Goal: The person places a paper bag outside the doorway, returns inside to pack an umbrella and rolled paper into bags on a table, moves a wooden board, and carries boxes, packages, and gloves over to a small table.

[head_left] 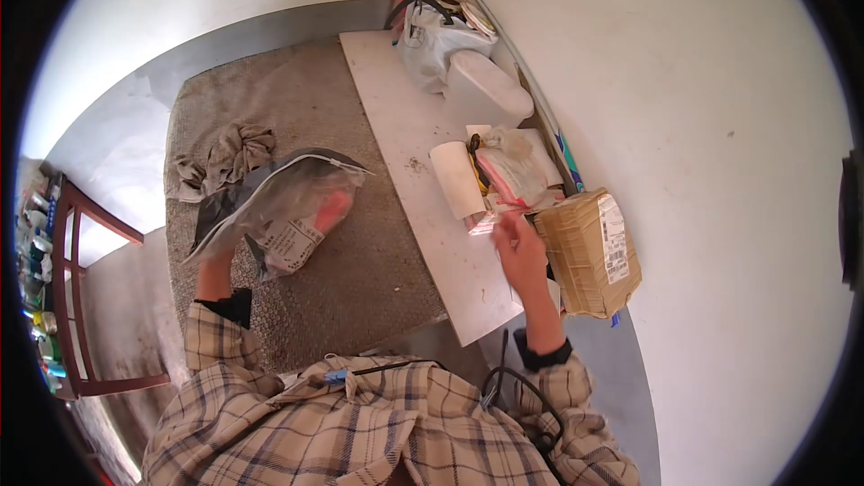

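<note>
On the brown textured table cover (333, 117), a clear and dark plastic bag (270, 198) lies with its mouth toward me. My left hand (214, 277) reaches under the near left edge of this bag, its fingers hidden by the plastic. Inside or beneath the bag's right part are a pink item (334, 210) and a packet with a printed label (292, 243). My right hand (522, 250) is at the small items on the white board, its fingertips close together by a pink and clear plastic packet (508, 171). What those fingers hold, if anything, is too small to tell.
A taped cardboard box (589, 252) stands right of my right hand. Farther back are a white roll (456, 182), a white plastic container (486, 90) and a white bag (432, 45). A crumpled cloth (236, 155) lies at left. A reddish wooden frame (76, 306) stands beyond.
</note>
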Demonstrator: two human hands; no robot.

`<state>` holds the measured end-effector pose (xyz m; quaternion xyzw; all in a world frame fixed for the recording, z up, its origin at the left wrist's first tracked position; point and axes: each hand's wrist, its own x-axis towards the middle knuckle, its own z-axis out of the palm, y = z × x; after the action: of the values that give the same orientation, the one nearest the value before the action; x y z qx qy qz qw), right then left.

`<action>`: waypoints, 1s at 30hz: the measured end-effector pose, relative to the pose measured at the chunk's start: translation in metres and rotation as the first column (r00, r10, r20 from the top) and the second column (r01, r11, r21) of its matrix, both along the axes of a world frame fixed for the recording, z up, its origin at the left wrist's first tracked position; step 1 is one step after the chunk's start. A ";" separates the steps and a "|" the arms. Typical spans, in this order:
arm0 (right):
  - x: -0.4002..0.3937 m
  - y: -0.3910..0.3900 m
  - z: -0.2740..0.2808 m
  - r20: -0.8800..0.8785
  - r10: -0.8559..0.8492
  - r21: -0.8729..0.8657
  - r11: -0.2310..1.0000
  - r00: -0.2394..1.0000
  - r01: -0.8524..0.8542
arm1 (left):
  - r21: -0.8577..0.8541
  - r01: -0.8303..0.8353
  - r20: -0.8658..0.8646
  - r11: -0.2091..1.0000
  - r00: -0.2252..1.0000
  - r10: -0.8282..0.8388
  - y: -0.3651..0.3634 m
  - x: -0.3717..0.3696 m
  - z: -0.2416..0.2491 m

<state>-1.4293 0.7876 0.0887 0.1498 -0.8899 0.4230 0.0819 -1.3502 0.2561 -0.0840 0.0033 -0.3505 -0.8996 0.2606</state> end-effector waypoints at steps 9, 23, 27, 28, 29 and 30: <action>-0.116 -0.044 -0.029 -0.332 -0.296 0.753 0.488 0.896 0.440 | -0.457 -0.220 0.446 0.862 0.781 0.436 0.013 0.040 0.034; -0.143 0.010 0.048 -0.343 -0.395 0.424 0.745 0.852 0.515 | -0.691 -0.652 -0.052 0.312 0.476 0.878 0.031 0.121 0.206; -0.115 0.006 0.062 0.178 -0.301 -0.334 0.877 0.937 0.345 | -0.702 -0.655 -0.290 0.279 0.621 0.728 0.117 0.116 0.250; -0.106 0.003 0.060 0.179 -0.302 -0.340 0.874 0.936 0.347 | -0.713 -0.610 -0.316 0.347 0.720 0.618 0.139 0.113 0.256; -0.097 -0.002 0.054 0.216 -0.167 -0.567 0.781 0.962 0.263 | -0.721 -0.528 -0.303 0.449 0.823 0.481 0.162 0.108 0.262; -0.087 -0.006 0.050 0.218 -0.027 -0.758 0.625 0.976 0.186 | -0.783 -0.382 -0.237 0.491 0.913 0.332 0.179 0.101 0.261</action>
<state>-1.5163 0.7814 0.1385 0.0071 -0.6329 0.7700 0.0800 -1.2488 0.4347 0.1767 -0.0690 -0.7085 -0.5614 0.4220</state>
